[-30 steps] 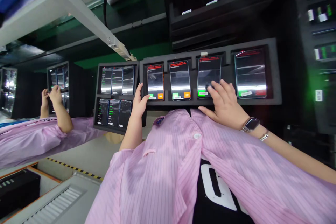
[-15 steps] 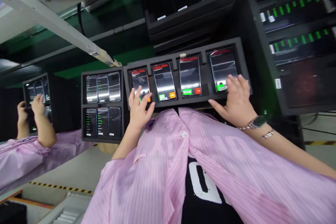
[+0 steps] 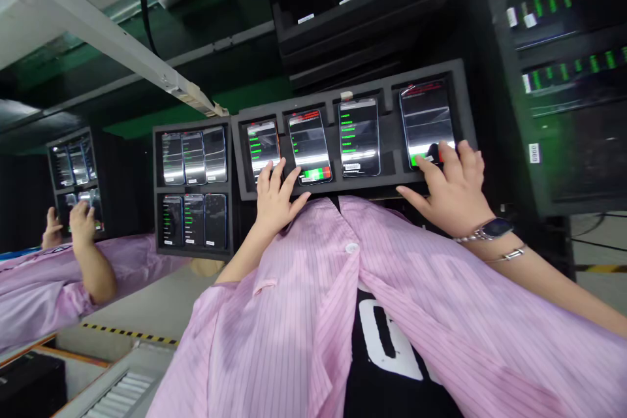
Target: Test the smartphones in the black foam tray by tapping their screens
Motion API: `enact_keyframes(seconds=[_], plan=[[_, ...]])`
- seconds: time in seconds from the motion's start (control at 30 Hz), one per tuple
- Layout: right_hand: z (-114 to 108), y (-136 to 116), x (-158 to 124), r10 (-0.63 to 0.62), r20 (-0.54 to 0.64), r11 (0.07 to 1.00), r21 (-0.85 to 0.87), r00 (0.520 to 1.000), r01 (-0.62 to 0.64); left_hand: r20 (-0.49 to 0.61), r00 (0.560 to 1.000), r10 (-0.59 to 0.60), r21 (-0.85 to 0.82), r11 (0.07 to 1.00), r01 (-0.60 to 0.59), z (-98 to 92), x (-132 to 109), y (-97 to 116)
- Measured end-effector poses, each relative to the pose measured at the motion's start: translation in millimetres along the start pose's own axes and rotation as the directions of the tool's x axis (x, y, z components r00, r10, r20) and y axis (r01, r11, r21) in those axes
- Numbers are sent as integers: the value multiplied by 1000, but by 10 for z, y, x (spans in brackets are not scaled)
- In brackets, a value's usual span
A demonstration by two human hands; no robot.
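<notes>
Several smartphones stand in a black foam tray [image 3: 353,87], their screens facing me. The leftmost phone [image 3: 263,149] shows green text lines, and my left hand [image 3: 277,199] rests its spread fingertips at that phone's lower edge. The phone beside it [image 3: 309,147] has a green and red bar, and the third phone [image 3: 360,137] shows green lines. My right hand [image 3: 453,186], with a wristwatch and bracelet on its wrist, touches the bottom of the rightmost phone [image 3: 426,114] and hides part of that screen. Neither hand grips anything.
A second foam tray [image 3: 193,189] holds several phones to the left. Black racks with green-lit rows [image 3: 558,32] stand at right. A white beam [image 3: 108,32] crosses the upper left. A pink-sleeved arm and hand [image 3: 82,225] reach a small rack at far left; possibly a reflection.
The view has swung, shifting the trays left in the frame. My left hand moved from the tray edge onto the leftmost phone, my right from the third to the rightmost phone. Screens now show green lines.
</notes>
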State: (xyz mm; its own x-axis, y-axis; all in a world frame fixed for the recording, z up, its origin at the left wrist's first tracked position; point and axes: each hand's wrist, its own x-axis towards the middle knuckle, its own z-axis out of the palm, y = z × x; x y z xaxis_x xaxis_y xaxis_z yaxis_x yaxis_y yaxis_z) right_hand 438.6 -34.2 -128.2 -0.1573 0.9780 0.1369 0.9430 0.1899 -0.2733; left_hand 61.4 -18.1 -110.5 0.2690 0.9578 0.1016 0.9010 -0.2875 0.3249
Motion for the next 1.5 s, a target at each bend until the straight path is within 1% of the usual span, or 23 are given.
enact_keyframes(seconds=[0.07,0.1,0.17,0.23,0.33,0.4,0.47,0.6,0.77,0.9,0.93,1.0,1.07,1.1,1.13,1.2,1.27,1.3,1.37,1.43,1.5], plan=[[-16,-63,40,-9,-37,1000,22,999,10,-5,1000,-9,7,1000,9,-4,9,28],[-24,-111,73,-36,-66,998,45,997,39,-12,1000,-11,11,1000,12,-11,20,41],[-30,-232,162,-132,-100,985,102,986,142,-25,1000,-18,18,1000,18,-33,57,61],[-9,-369,264,-237,-84,954,169,968,248,-28,999,-22,15,1000,22,-48,106,72],[84,-539,383,-357,-57,900,244,932,360,-39,999,-9,10,1000,10,-23,168,77],[162,-595,416,-404,-66,882,235,912,408,-72,997,2,31,1000,0,23,181,80],[222,-606,417,-423,-84,879,203,902,431,-112,994,10,58,998,-3,69,170,84],[261,-580,396,-416,-93,887,176,905,426,-150,989,11,80,997,1,105,139,88],[256,-627,431,-406,-50,903,133,912,409,-87,996,-35,33,999,38,84,186,112],[200,-616,463,-412,-29,904,116,911,412,-80,997,-14,-5,1000,13,16,204,88],[166,-582,453,-408,-32,903,130,912,409,-104,994,-9,-24,1000,6,-18,180,48],[81,-466,399,-374,-57,913,156,926,378,-199,980,-29,-56,998,18,-99,92,-85],[2,-302,310,-295,-98,940,151,950,307,-289,954,-77,-57,996,64,-179,-34,-264],[-26,-215,260,-246,-115,956,134,962,260,-306,946,-103,-50,994,92,-211,-101,-354],[-45,-131,212,-198,-122,971,113,973,211,-300,946,-126,-43,992,118,-236,-161,-435],[-57,4,138,-125,-108,988,80,986,134,-244,956,-163,-39,987,158,-260,-250,-553],[-55,86,119,-96,-89,991,80,991,103,-182,964,-196,-39,981,192,-262,-286,-601],[-56,112,137,-95,-101,991,89,990,104,-155,966,-207,-35,978,204,-261,-287,-604],[-70,146,222,-104,-173,985,121,979,126,-115,968,-222,-19,975,221,-261,-269,-589],[-101,170,348,-115,-258,975,155,959,159,-89,970,-227,-11,974,227,-273,-244,-572],[-139,188,473,-120,-300,964,191,947,183,-75,970,-231,-14,973,231,-296,-224,-568]])
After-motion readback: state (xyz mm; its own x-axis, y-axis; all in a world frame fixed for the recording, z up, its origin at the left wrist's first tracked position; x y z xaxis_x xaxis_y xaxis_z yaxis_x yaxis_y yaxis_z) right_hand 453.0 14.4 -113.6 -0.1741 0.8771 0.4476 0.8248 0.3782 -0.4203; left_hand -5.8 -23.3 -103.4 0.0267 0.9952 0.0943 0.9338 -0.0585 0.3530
